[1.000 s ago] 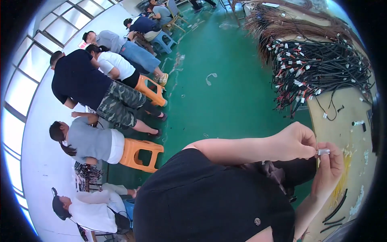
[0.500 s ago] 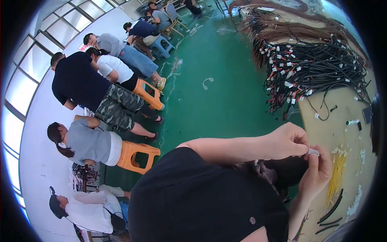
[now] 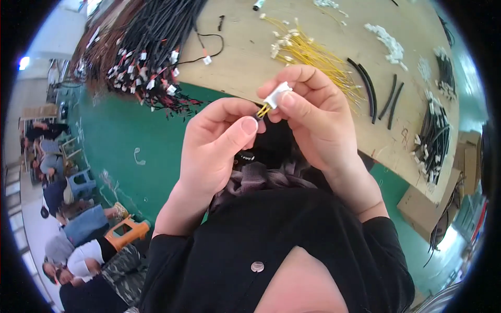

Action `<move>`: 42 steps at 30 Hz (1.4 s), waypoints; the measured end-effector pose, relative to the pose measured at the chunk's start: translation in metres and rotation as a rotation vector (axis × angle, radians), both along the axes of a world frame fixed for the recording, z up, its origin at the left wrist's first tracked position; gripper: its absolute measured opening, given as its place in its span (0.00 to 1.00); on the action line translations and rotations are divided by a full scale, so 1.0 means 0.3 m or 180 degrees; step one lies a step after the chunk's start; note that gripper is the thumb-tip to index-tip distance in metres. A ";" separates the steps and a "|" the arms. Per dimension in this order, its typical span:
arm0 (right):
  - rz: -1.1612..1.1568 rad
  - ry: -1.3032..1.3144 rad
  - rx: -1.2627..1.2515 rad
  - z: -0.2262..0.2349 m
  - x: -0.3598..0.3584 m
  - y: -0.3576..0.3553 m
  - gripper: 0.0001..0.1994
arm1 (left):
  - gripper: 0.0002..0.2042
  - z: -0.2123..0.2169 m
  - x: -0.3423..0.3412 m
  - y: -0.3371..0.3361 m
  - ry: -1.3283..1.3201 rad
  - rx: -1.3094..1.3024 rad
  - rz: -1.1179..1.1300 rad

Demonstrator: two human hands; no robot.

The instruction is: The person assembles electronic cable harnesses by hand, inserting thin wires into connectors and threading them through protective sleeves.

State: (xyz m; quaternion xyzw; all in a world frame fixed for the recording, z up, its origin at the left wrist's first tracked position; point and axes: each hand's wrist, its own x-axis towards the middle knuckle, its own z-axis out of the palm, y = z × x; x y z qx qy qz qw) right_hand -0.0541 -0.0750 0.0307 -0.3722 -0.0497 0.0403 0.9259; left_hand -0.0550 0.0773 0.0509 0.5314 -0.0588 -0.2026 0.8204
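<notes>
My right hand [image 3: 313,117] pinches a small white plastic connector [image 3: 276,95] between thumb and forefinger. Short yellow wires [image 3: 262,111] run out of the connector toward my left hand [image 3: 219,148], whose thumb and forefinger grip their ends. Both hands are held close together above my lap, in front of the edge of a wooden table [image 3: 323,78]. A loose pile of yellow wires [image 3: 308,49] lies on the table just beyond my right hand.
A thick bundle of black cables with white and red connectors [image 3: 141,49] hangs over the table's left end. Black tube pieces [image 3: 378,96], white connectors [image 3: 386,44] and more black harnesses [image 3: 433,133] lie to the right. Seated people [image 3: 78,229] and an orange stool [image 3: 125,232] are on the green floor at left.
The view has swung round sharply: the table now fills the top and the seated people sit at lower left. My hands stay together on the connector and wires, now seen closer.
</notes>
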 end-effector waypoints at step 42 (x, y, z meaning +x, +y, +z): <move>0.0013 -0.0508 -0.2593 -0.046 -0.003 -0.141 0.10 | 0.07 -0.117 0.025 -0.092 -0.0192 0.0759 -0.0067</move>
